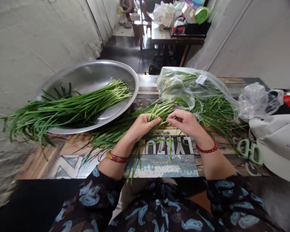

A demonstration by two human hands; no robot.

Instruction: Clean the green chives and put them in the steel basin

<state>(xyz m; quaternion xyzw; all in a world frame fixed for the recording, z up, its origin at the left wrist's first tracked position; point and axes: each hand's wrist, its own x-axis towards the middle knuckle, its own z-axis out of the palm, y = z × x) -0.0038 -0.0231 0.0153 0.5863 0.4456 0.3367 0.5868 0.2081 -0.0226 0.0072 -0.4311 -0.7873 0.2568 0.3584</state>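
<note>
My left hand (145, 125) is closed around a few garlic chives (152, 116), their pale stalks showing above the thumb and green leaves hanging past the table edge. Just right of it, my right hand (183, 121) has thumb and fingers pinched together near the stalk ends; what lies between the fingertips is too small to make out. Beneath and behind both hands spreads a loose pile of garlic chives (116, 130). To the left, a thick bundle of garlic chives (87, 104) rests in a large steel basin (106, 66), its leaves drooping over the rim.
A clear plastic bag (178, 80) partly covers more chives behind my right hand. Green-handled scissors (250, 150) and a pale cap (277, 145) are at the right. Chive scraps (169, 148) lie on the patterned table (159, 166). Farther back, a loaded table (159, 33) stands.
</note>
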